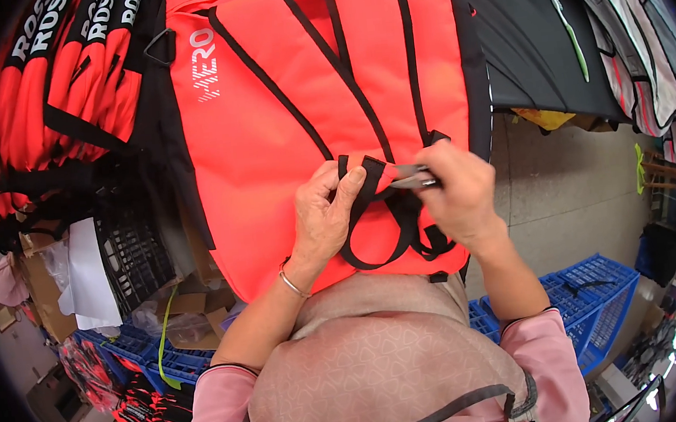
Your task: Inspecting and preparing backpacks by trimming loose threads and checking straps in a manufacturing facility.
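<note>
A bright red-orange backpack (271, 177) with black sides lies in front of me, its black-edged shoulder straps (350, 73) running down toward my hands. My left hand (324, 216) is closed, pinching the end of a black webbing strap (349, 246) between thumb and fingers. From there the webbing hangs in a loop over the lower part of the bag. Close by on the right, my right hand (461, 192) is wrapped round small metal snips (414, 177). Their blades point left at the strap end, slightly blurred; whether they touch it I cannot tell.
Red and black bags (93, 80) are stacked at the far left. A toothbrush (570, 38) with a green handle lies on the black table cover (523, 34) at the right, beside grey pieces (629, 49). Blue plastic crates (602, 292) stand below on both sides, with an open cardboard box (195, 320) at the left.
</note>
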`<state>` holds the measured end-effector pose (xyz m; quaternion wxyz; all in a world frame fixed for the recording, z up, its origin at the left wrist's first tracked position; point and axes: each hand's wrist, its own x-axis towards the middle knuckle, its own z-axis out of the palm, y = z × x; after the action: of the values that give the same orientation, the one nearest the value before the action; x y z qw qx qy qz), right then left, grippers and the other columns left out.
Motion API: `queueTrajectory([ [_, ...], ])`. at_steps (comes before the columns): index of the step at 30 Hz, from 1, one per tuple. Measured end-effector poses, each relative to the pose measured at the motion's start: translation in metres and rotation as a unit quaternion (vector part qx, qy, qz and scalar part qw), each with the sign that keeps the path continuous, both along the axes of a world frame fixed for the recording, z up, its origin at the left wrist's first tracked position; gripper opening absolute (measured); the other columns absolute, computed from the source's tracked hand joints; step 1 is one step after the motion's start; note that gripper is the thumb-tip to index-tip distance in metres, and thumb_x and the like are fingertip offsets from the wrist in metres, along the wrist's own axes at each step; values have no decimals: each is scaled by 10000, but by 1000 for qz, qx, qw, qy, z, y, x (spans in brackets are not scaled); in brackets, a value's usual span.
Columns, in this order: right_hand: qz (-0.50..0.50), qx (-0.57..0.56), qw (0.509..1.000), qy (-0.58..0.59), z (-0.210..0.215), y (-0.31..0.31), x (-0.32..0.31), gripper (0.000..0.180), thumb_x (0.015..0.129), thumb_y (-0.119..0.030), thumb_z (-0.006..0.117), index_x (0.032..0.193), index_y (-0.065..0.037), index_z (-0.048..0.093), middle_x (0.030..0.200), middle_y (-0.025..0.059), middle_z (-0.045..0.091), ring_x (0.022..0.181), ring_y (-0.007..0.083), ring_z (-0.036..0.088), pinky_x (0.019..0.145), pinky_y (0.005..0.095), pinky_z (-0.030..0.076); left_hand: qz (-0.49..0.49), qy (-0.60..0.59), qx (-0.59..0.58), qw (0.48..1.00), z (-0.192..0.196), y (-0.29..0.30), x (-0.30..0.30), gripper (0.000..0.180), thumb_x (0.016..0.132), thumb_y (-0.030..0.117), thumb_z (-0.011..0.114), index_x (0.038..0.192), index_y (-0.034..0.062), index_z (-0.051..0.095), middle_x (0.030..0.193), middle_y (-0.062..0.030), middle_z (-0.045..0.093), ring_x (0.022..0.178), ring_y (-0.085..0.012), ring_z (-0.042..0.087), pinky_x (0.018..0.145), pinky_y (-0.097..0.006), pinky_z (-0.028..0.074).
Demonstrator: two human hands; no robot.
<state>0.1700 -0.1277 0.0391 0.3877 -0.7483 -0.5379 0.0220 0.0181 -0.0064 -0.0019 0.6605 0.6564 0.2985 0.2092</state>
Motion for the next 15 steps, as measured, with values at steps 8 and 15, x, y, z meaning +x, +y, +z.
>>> queueTrajectory([
  [8,-24,14,999,26,0,-10,-17,409,637,-16,777,1033,-65,689,896,60,624,651,206,645,554,316,517,15,-1,-1,1000,0,-4,2,241,963,214,638,949,-18,698,797,-15,578,765,-86,504,695,-258,422],
  [15,-49,-12,997,-51,-9,-8,-25,338,654,41,726,972,-48,656,852,49,596,623,203,625,519,333,487,16,-14,5,1000,1,-6,3,230,961,210,640,977,-9,709,832,-28,611,771,-90,525,699,-257,431],
])
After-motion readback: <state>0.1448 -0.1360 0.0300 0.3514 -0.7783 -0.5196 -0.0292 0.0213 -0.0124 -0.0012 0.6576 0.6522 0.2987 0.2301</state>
